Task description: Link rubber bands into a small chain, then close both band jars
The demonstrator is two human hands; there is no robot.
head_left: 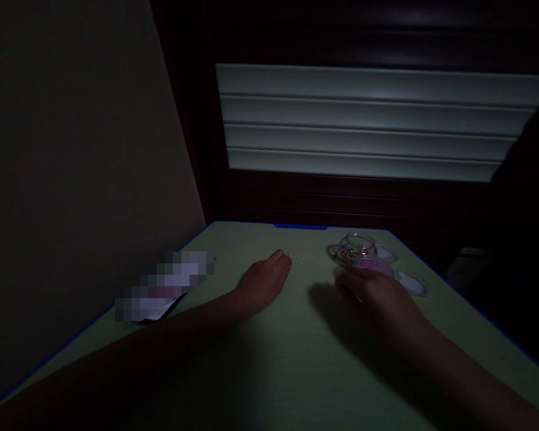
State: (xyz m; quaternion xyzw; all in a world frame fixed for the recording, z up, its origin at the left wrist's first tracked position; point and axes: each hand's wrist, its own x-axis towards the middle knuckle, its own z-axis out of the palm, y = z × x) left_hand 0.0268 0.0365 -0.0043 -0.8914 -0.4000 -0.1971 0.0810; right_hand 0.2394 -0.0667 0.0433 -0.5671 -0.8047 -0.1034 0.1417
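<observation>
A: What is the biggest thing in view?

B: The green table [269,371], edged in blue, in a very dim room. Everything else can be placed from the small glass jar [356,250] near its far edge.

A: What does the jar hold?

B: Small coloured loops or beads, it seems; too dark to be sure. A pink heap [374,267] lies just in front of it, and two pale round lids or dishes [412,283] sit to its right.

A: And the hands?

B: The right hand [377,294] rests just in front of the jar, near the pink heap, fingers curled downward; whether it pinches anything cannot be told. The left hand [265,281] lies well to the jar's left, loosely curled, fingertips touching or just beside a tiny pale piece [296,257] on the table. It grips nothing that shows.

A: Which step does this look like?

B: Probably picking or sorting small pieces beside the jar. Any next pick would call for a fine fingertip pinch, made harder by the poor light.

A: Anything further off?

B: A blurred flat packet [166,286] far left of the jar.
</observation>
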